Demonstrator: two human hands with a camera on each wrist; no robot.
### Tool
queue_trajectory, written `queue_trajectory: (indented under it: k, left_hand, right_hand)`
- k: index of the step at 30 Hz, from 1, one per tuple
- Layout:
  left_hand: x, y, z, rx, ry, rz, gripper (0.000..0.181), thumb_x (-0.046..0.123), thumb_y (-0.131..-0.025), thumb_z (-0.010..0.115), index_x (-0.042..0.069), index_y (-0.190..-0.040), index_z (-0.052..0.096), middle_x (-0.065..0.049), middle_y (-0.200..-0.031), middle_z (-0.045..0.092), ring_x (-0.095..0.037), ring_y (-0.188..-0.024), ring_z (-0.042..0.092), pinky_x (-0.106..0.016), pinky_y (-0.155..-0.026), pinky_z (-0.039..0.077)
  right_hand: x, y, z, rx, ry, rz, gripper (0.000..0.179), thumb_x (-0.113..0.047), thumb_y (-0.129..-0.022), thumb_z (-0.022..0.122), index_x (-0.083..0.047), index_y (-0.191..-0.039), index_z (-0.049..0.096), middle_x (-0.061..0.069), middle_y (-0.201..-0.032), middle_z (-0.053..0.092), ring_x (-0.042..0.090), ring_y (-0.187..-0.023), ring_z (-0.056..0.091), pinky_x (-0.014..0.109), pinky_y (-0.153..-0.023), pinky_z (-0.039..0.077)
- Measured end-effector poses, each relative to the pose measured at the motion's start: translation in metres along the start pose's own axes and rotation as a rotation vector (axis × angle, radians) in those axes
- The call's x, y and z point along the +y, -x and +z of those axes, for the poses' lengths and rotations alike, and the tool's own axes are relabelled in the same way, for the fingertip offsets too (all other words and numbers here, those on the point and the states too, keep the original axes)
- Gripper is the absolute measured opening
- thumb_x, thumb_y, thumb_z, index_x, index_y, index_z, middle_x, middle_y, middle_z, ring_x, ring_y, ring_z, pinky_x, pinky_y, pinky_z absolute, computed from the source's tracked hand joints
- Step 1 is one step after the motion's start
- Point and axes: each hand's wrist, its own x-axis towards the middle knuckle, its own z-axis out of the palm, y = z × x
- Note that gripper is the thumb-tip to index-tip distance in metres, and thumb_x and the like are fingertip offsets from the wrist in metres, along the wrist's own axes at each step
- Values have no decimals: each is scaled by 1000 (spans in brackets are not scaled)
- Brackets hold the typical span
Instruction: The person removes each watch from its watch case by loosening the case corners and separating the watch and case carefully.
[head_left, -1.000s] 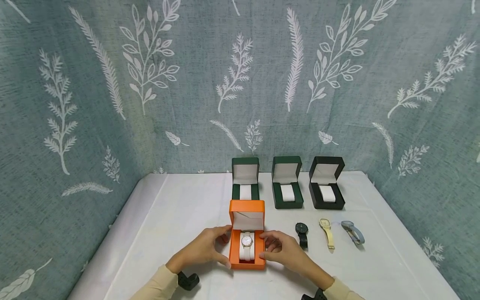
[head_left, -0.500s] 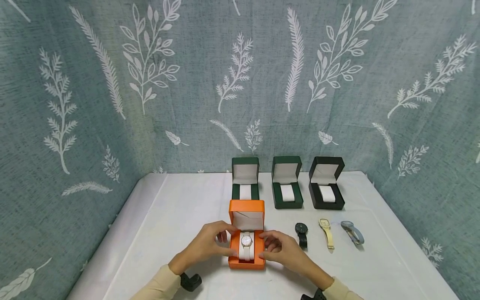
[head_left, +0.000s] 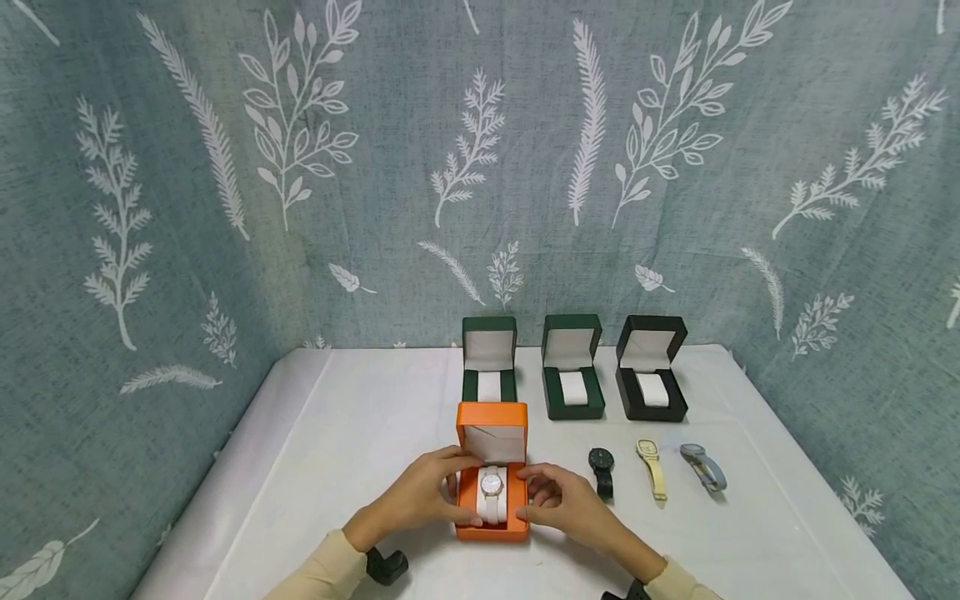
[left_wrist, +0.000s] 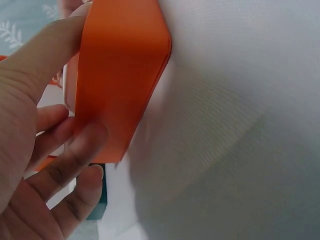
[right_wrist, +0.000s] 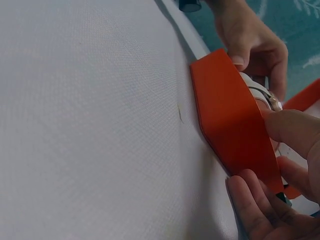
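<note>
An orange watch box [head_left: 491, 532] stands with its lid up, facing me. Inside, a watch [head_left: 491, 486] with a pale strap and round dial is wrapped on a white cushion. My left hand [head_left: 423, 492] holds the box's left side, thumb and index finger reaching over the rim beside the cushion. In the left wrist view, other fingers [left_wrist: 85, 150] lie by the orange outer wall. At the opposite side, my right hand [head_left: 566, 504] holds the right rim, its thumb [right_wrist: 292, 127] over the edge and its fingers curved along the wall.
Behind stand two dark green watch boxes [head_left: 555, 387] and a black one [head_left: 630, 404], lids up, with white cushions. To the right lie a black watch [head_left: 602, 471], a gold watch [head_left: 652, 471] and a blue-grey watch [head_left: 703, 467]. A patterned curtain [head_left: 390, 208] hangs behind the white table.
My left hand has shifted right, its thumb and index finger going from the box's outer left side to over the rim near the cushion. The right hand stays at its side.
</note>
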Motion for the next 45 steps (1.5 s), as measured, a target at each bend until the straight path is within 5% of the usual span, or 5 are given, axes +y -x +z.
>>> queue_trajectory:
  k: [3,16,28,35,45]
  left_hand:
    - [1,-1,1,-8,-27,-5,73,56,-76,87,13,-132,70,0,-134,63,-15,-116,60,-34,-92,54]
    - [5,-4,1,-27,-108,20,66,54,-80,86,12,-129,71,-2,-131,65,-17,-117,62,-42,-99,54]
    - [5,-9,1,-66,24,-27,70,44,-75,93,9,-131,68,-3,-133,62,-17,-120,58,-40,-104,50]
    - [18,-8,1,-134,-71,-54,79,37,-81,90,-3,-142,58,-17,-141,48,-24,-122,52,-40,-104,49]
    - [24,-10,-1,-91,-128,-70,69,37,-74,94,1,-127,68,-12,-126,54,-19,-108,54,-36,-94,52]
  right_hand:
    - [1,0,0,1,1,-7,49,-17,-85,87,-6,-129,67,7,-106,65,17,-86,62,23,-73,55]
    - [1,1,0,6,-4,-24,49,-16,-84,87,-7,-128,67,6,-105,64,16,-86,62,23,-73,55]
    - [-1,3,0,4,15,-43,48,-20,-85,87,-8,-127,67,6,-105,65,15,-87,63,24,-75,55]
    - [-1,4,1,6,23,-48,47,-23,-85,87,-10,-126,68,5,-104,65,15,-86,64,25,-75,56]
    - [3,1,2,12,23,-11,47,-17,-86,86,-8,-129,67,8,-104,66,17,-86,61,23,-73,54]
